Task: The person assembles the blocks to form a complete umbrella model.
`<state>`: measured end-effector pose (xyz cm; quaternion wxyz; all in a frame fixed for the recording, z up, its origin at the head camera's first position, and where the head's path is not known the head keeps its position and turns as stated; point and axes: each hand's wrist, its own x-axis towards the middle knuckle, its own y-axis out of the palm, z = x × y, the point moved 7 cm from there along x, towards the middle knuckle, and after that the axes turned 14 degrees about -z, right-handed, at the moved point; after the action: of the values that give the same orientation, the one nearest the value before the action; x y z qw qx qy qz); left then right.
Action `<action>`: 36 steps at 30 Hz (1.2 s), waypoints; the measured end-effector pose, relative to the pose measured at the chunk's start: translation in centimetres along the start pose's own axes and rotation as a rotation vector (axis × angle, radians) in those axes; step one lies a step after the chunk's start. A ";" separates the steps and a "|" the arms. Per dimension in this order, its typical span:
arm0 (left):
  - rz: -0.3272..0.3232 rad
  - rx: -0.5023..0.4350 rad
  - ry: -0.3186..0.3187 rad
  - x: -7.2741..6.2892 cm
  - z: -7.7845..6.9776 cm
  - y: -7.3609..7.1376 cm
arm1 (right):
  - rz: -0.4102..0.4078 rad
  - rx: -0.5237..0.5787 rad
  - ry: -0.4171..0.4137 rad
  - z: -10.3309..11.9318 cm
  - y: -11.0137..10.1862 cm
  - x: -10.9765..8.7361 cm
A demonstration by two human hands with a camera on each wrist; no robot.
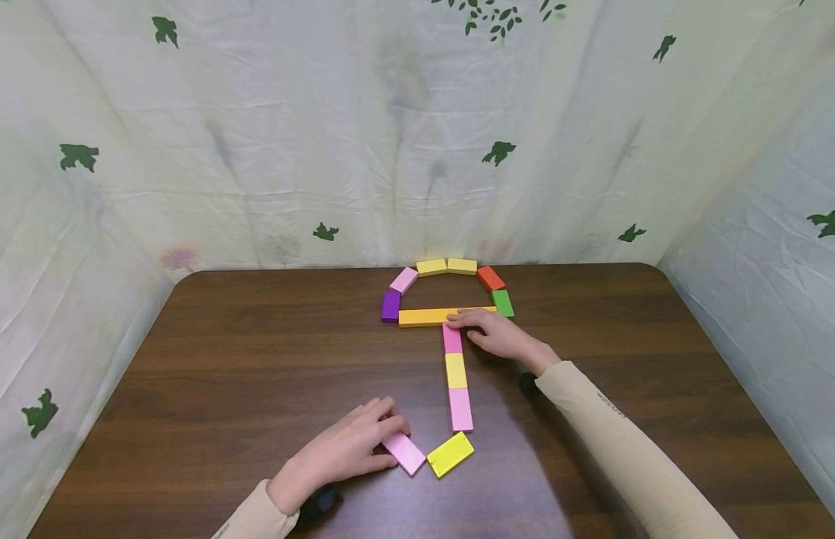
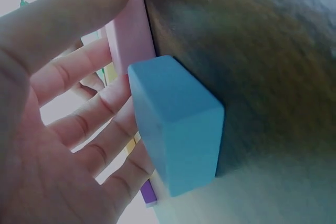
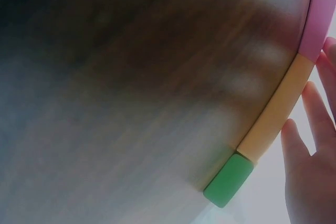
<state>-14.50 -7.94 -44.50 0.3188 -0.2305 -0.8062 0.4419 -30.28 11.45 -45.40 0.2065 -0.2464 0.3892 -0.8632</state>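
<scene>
My left hand (image 1: 353,442) pinches a pink block (image 1: 405,453) near the front of the table, thumb on one side and fingers on the other. Below its other fingers, in the left wrist view, lies a blue block (image 2: 176,121), which the hand hides from the head view. A bright yellow block (image 1: 451,454) lies at the pink one's right corner. My right hand (image 1: 498,335) is over the right part of the orange bar (image 1: 422,318), fingertips at its join with the pink block (image 1: 452,339) atop the stem.
Beneath that join run a yellow block (image 1: 455,370) and another pink one (image 1: 460,409). An arch above the bar has purple (image 1: 391,307), pink, two pale yellow (image 1: 462,266), red (image 1: 490,278) and green (image 1: 502,303) blocks. A patterned curtain (image 1: 363,150) hangs behind the wooden table (image 1: 255,352).
</scene>
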 end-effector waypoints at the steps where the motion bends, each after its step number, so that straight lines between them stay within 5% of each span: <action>1: -0.002 0.000 0.001 0.0 0.0 0.0 | 0.001 0.001 0.004 0.0 0.0 0.0; 14: 0.016 -0.022 0.029 -0.1 -0.7 -0.2 | 0.003 -0.001 0.026 0.1 -0.1 0.0; 19: 0.052 -0.071 0.138 0.1 -2.7 0.5 | 0.002 -0.007 0.020 0.1 -0.1 0.1; 25: 0.090 -0.008 0.227 0.1 -4.1 1.5 | -0.002 -0.003 0.011 0.1 -0.1 0.1; 36: 0.075 0.060 0.253 -0.1 -4.3 1.7 | -0.005 -0.007 0.004 0.0 -0.1 0.0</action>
<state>-11.17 -4.75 -44.26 0.4080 -0.3049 -0.7367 0.4448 -30.26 11.56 -45.29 0.2029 -0.2463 0.3922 -0.8628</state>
